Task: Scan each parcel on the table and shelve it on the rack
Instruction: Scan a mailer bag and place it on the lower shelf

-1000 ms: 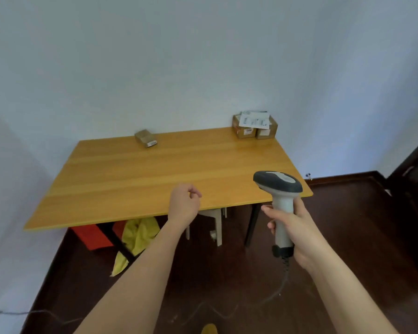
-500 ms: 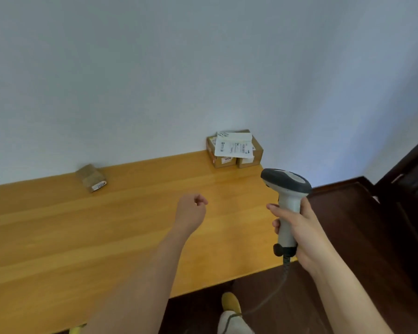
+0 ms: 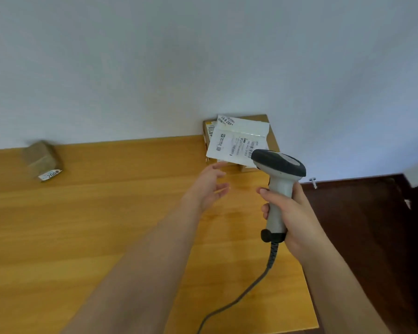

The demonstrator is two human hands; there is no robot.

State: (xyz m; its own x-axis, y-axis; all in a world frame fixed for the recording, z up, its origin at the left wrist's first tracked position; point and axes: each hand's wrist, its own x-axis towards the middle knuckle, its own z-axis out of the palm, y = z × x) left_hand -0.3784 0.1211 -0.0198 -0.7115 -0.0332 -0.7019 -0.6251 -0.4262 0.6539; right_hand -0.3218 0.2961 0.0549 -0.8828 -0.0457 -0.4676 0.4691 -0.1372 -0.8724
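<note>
**Reaching for the corner stack, scanner ready**

I am taking the wooden table point(image 3: 87, 232) as my landmark; it is filling the lower half of the view, with a pale wall running behind its far edge and dark floor showing off its right side.

At the table's far right corner, brown cardboard parcels point(image 3: 272, 138) are sitting against the wall, with a white labelled mailer point(image 3: 234, 145) lying on top of them. How many boxes are under it I cannot tell. Near the table's far left edge, well apart from that stack, a small brown parcel point(image 3: 42, 160) is lying with a sticker facing me, blurred.

My right hand point(image 3: 292, 213) is wrapping its fingers firmly around the grip of the barcode scanner point(image 3: 279, 179), head aimed toward the corner stack, its cable point(image 3: 239, 295) trailing back over the table's near right part.

My left hand point(image 3: 206, 186) is stretching forward over the table with fingers spread loose, holding nothing, its fingertips just short of the mailer's near edge.

Progress, as I am judging it: at least three parcels are waiting on the table, none being held. The rack is not in view, so I cannot say what is already shelved.
</note>
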